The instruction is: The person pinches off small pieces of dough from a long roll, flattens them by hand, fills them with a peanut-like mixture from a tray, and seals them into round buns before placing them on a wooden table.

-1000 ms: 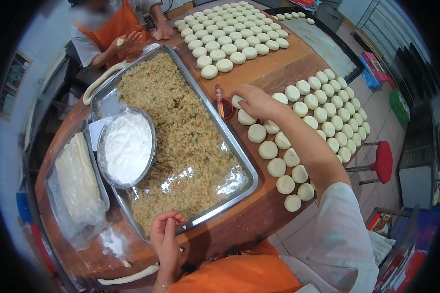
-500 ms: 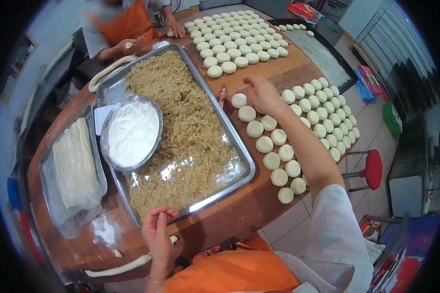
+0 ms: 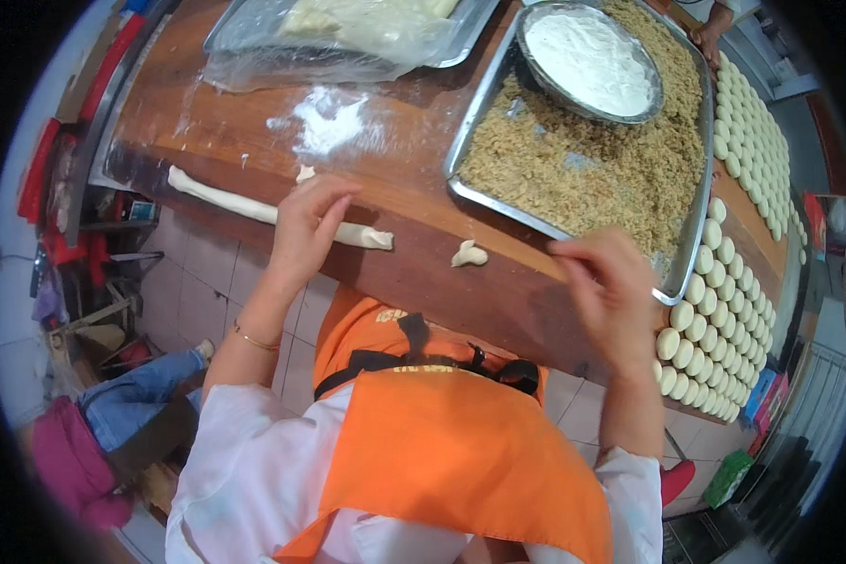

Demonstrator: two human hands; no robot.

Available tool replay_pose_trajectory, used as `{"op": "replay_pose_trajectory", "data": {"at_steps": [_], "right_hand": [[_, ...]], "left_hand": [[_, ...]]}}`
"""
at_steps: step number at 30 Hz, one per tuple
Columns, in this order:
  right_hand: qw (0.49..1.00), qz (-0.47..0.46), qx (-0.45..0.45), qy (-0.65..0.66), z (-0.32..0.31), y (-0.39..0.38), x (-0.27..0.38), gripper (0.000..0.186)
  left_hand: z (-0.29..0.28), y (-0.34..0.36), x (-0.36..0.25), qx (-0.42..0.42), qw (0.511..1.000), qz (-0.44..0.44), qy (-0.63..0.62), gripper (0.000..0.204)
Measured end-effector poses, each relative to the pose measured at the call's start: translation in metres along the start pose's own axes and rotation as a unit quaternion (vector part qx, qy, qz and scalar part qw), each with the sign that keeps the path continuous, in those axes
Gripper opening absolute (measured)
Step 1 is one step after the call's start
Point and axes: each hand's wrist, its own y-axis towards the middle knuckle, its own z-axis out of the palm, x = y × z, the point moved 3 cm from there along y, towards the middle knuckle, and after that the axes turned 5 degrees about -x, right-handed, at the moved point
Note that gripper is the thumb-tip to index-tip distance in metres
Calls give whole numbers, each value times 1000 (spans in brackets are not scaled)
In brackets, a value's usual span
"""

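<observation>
the left hand (image 3: 310, 224) was held, narrowly curled, over the dough rope (image 3: 224, 198) laid along the bench (image 3: 399, 179); the right hand (image 3: 609, 287) was positioned, narrowly curled, near the tray (image 3: 508, 213). any grip could not be determined.

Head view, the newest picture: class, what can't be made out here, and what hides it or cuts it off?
Head view: whether the dough strip is unbroken; the left hand hides its middle.
Head view: what lies directly under the bowl of white powder; the bowl covers it.
Head view: the far side of the plastic-covered dough, cut off by the top edge.
Head view: the co-worker beyond a hand and forearm, cut off by the top edge.
</observation>
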Motion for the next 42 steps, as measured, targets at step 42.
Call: {"op": "replay_pose_trajectory", "data": {"at_steps": [42], "right_hand": [[973,77,169,141,168,40,48,41]], "left_hand": [[19,-47,30,7,987,128,101,24]]}}
